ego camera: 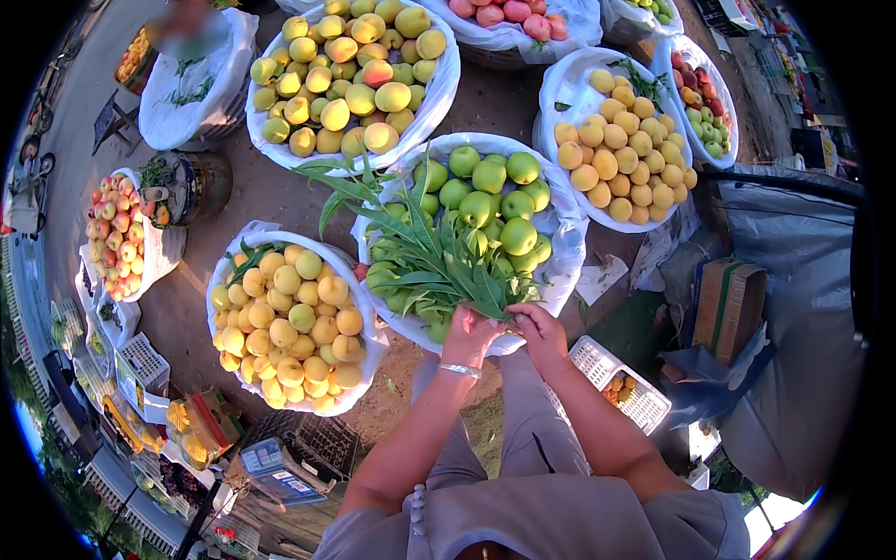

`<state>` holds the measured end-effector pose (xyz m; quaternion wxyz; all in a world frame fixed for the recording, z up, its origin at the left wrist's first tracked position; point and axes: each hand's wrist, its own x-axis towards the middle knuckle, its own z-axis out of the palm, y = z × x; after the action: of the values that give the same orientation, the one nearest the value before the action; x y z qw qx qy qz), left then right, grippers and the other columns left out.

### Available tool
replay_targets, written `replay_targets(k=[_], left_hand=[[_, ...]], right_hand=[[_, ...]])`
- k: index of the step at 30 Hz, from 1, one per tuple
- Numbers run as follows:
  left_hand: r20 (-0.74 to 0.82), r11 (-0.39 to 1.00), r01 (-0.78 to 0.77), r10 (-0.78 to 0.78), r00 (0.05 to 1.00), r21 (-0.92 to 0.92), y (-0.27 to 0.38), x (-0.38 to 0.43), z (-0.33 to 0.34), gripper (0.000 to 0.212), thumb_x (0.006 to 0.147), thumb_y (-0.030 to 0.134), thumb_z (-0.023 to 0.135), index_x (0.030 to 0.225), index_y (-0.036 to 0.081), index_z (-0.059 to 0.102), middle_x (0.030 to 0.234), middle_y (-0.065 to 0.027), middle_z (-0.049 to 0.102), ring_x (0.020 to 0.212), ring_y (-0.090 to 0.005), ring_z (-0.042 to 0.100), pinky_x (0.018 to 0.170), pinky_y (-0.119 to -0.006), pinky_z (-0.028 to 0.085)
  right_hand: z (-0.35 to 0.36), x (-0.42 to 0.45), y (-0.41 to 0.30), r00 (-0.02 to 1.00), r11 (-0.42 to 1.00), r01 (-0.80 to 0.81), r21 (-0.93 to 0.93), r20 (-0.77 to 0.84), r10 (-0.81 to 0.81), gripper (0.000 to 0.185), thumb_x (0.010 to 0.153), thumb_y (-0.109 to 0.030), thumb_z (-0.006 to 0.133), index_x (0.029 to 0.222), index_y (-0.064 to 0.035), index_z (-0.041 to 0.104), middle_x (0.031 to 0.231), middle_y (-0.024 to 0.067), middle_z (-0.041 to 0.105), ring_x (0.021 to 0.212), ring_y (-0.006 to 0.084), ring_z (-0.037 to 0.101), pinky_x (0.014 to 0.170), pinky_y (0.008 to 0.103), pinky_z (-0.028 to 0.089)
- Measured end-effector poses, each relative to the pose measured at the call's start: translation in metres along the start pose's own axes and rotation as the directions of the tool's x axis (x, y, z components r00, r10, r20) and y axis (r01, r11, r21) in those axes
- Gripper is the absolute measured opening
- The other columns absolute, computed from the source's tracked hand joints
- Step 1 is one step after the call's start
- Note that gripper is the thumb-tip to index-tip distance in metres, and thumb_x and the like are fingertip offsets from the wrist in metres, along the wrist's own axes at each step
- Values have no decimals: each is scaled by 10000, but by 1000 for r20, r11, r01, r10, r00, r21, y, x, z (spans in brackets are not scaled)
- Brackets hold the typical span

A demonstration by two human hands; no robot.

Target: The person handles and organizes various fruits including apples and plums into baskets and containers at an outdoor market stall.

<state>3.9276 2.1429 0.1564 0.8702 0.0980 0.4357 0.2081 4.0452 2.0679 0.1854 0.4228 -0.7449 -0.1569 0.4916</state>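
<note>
A bunch of long green leafy twigs (427, 255) lies across green apples (490, 178) in a round basket lined with white plastic (570, 238). My left hand (470, 339), with a silver bracelet at the wrist, is closed around the stem end of the bunch at the basket's near rim. Beside it, my right hand (542, 337) pinches the right edge of that same end between thumb and fingers. Leaves hide the exact point of its grip. The leaf tips spread up and left, towards the basket of large yellow peaches (350, 77).
Yellow fruit fills baskets at left (287, 322) and right (623, 150). Pink fruit (514, 14) sits at the back. A metal drum (203, 185) and a basket of red-yellow fruit (117, 234) stand farther left. Low at right are a white crate (647, 402) and a cardboard box (731, 308).
</note>
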Motion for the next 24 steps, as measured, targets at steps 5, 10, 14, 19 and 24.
replay_targets(k=[5,10,14,19,24], left_hand=[[-161,1000,21,-19,987,13,-1,8,9,311,788,-51,543,1072,61,484,989,-52,572,836,-168,585,710,-321,528],[-184,987,-41,70,980,154,-13,13,24,294,779,-11,597,1056,39,513,863,-24,590,709,-110,575,584,-215,489],[-192,974,-92,133,972,207,-19,7,38,312,791,1,592,1087,31,500,850,-16,573,673,-86,523,576,-199,435],[-104,975,-95,117,988,200,-20,-11,20,265,814,31,568,1063,5,483,890,-26,561,744,-90,513,689,-224,433],[-30,986,-143,146,989,84,-13,-26,-11,297,773,16,609,1047,43,496,989,-42,551,859,-129,532,731,-266,461]], right_hand=[[-6,-1,-4,998,981,17,-192,60,-5,291,828,-135,558,1106,-56,525,926,76,568,772,122,550,708,257,457],[-7,-7,20,992,965,-15,-262,115,46,323,806,-138,585,1112,-60,518,957,87,533,716,132,551,655,252,466],[-17,-12,35,966,986,-168,-10,197,166,262,854,-141,531,1095,-37,536,927,57,561,728,116,554,630,250,474],[-20,-11,38,974,965,-151,214,196,109,250,889,-157,490,1095,-28,547,906,25,590,783,102,550,663,234,470],[-12,-12,26,947,948,191,-255,302,-110,246,862,-138,499,1096,-69,526,1039,91,539,945,224,541,788,300,452]])
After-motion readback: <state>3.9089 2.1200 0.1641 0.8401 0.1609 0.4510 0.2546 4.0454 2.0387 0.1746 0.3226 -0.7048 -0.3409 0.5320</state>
